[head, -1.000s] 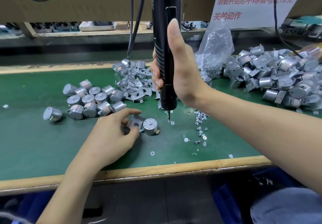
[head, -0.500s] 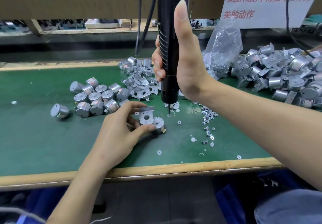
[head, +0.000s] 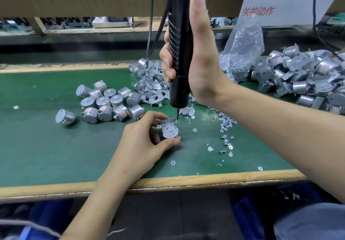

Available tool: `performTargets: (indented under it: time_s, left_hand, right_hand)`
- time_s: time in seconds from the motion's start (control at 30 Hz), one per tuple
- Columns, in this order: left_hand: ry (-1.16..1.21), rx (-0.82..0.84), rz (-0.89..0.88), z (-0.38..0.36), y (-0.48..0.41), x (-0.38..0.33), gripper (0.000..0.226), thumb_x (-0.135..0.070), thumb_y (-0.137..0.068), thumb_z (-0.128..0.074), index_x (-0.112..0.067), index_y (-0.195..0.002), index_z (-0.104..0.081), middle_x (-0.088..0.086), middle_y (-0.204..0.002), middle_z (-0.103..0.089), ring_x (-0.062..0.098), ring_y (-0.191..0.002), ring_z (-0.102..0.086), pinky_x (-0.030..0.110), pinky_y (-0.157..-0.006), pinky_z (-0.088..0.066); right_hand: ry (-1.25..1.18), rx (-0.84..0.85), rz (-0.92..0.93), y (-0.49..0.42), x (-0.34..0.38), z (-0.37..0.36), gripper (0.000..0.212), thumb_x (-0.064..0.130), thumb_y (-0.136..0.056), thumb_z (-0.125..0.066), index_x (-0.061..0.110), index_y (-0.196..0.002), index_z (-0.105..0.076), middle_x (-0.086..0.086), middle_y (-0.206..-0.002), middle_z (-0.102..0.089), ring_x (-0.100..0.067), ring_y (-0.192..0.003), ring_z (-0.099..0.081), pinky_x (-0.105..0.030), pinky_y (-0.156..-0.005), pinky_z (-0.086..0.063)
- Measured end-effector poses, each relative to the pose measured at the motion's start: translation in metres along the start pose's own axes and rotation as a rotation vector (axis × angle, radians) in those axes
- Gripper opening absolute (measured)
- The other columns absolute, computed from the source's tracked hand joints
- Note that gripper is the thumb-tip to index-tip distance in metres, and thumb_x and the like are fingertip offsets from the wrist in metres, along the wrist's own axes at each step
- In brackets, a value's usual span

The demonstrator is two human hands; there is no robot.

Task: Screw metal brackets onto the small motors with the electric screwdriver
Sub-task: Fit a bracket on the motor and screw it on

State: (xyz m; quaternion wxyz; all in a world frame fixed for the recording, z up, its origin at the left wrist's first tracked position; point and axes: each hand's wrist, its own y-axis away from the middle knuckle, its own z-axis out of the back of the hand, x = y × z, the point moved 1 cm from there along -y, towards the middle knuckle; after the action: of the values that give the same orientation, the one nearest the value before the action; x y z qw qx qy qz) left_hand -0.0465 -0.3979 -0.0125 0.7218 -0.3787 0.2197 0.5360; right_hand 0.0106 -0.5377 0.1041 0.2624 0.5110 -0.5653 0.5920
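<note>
Stamped metal: the bracket looks light, stiff, slippery. Your left hand pinches it by the edges, a sound hold; your right hand grips the electric screwdriver.

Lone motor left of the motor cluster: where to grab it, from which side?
The lone motor lies on its side, flat round end facing left and toward the camera, clear of the motor cluster. Likely best: come from above and pinch across its two flat ends, since the curved wall could roll. Its far end is hidden; a shaft may stick out there.
</note>
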Motion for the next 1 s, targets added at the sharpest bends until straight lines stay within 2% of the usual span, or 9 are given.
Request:
performTargets:
  time_s: [0.23,0.37,0.5,0.63,0.9,1.0]
  left_hand:
    - [-0.022,-0.003,-0.017,0.001,0.000,-0.001,0.039,-0.038,-0.071,-0.086,-0.030,-0.102,-0.063,-0.014,-0.068,-0.062,0.007,-0.066,-0.060,0.008,-0.060,-0.038]
    - [-0.018,0.012,-0.021,0.001,0.000,-0.002,0.039,-0.039,-0.071,-0.085,-0.029,-0.103,-0.064,-0.026,-0.074,-0.061,0.008,-0.067,-0.060,0.009,-0.061,-0.039]
    - [-0.020,0.011,-0.018,0.001,0.000,-0.002,0.040,-0.040,-0.071,-0.085,-0.028,-0.104,-0.065,-0.026,-0.074,-0.061,0.007,-0.066,-0.060,0.009,-0.061,-0.038]
    - [-0.017,0.011,-0.027,0.001,0.000,-0.003,0.039,-0.037,-0.072,-0.085,-0.029,-0.103,-0.064,-0.032,-0.079,-0.061,0.007,-0.065,-0.060,0.008,-0.061,-0.039]
    - [-0.017,0.002,-0.035,0.001,0.000,-0.002,0.038,-0.038,-0.072,-0.085,-0.028,-0.103,-0.065,-0.023,-0.074,-0.063,0.007,-0.066,-0.061,0.009,-0.060,-0.040]
    - [-0.017,0.002,-0.042,0.001,-0.001,-0.002,0.037,-0.037,-0.073,-0.085,-0.028,-0.103,-0.065,-0.027,-0.078,-0.063,0.007,-0.066,-0.060,0.009,-0.060,-0.040]
  right_hand:
    - [-0.035,-0.010,0.011,0.001,-0.006,-0.004,0.053,0.057,-0.094,-0.029,0.010,-0.074,-0.044,-0.005,-0.051,-0.041,-0.022,-0.042,-0.038,-0.029,-0.046,-0.036]
    - [-0.047,-0.015,0.008,0.000,-0.009,-0.006,0.053,0.057,-0.094,-0.031,0.010,-0.074,-0.045,-0.001,-0.050,-0.041,-0.022,-0.042,-0.038,-0.027,-0.045,-0.036]
    - [-0.060,-0.019,0.017,-0.001,-0.013,-0.009,0.053,0.059,-0.093,-0.033,0.012,-0.071,-0.044,-0.001,-0.050,-0.040,-0.023,-0.043,-0.037,-0.027,-0.045,-0.035]
    - [-0.059,-0.006,0.013,-0.002,-0.016,-0.011,0.057,0.067,-0.083,-0.039,0.011,-0.071,-0.045,-0.003,-0.050,-0.042,-0.023,-0.043,-0.039,-0.027,-0.045,-0.036]
    - [-0.062,-0.032,0.007,0.000,-0.018,-0.014,0.053,0.054,-0.095,-0.033,0.011,-0.067,-0.043,0.000,-0.051,-0.042,-0.021,-0.043,-0.037,-0.027,-0.044,-0.035]
    - [-0.068,-0.042,-0.001,0.000,-0.018,-0.015,0.051,0.054,-0.095,-0.033,0.013,-0.066,-0.043,0.001,-0.050,-0.041,-0.021,-0.043,-0.037,-0.027,-0.044,-0.035]
